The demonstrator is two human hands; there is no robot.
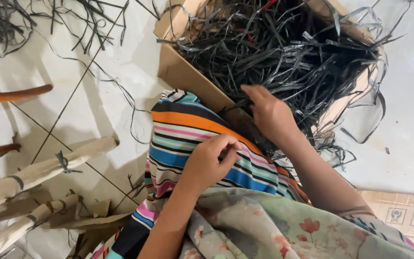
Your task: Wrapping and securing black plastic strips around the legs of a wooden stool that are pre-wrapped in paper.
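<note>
Far out to the left of both hands, pale bundles of stalks [39, 168] lie on the white tiled floor [97, 96], each bound with dark strips, their long axes running from lower left up toward the right. Above them, two orange-brown rods [13, 93] cross the floor almost level. Loose dark strips [5, 21] lie scattered on the tiles well above the left hand.

The left hand [209, 160] rests on the striped cloth [192, 129] over the person's lap, fingers curled in toward the palm in a loose fist; whether anything is pinched inside cannot be told. Below it a floral cloth [264, 225] covers the lap.

Just up and to the right, the right hand [269, 112] reaches over the near edge of the cardboard box [188, 79], fingers narrowly spread and pointing up-left into the tangle of dark flat strips [283, 48] that fills the box. The fingertips touch the strips; a firm hold on any one of them cannot be made out. The strips run every way, with no single direction, and some spill over the box's right edge onto the floor beyond the right hand.
</note>
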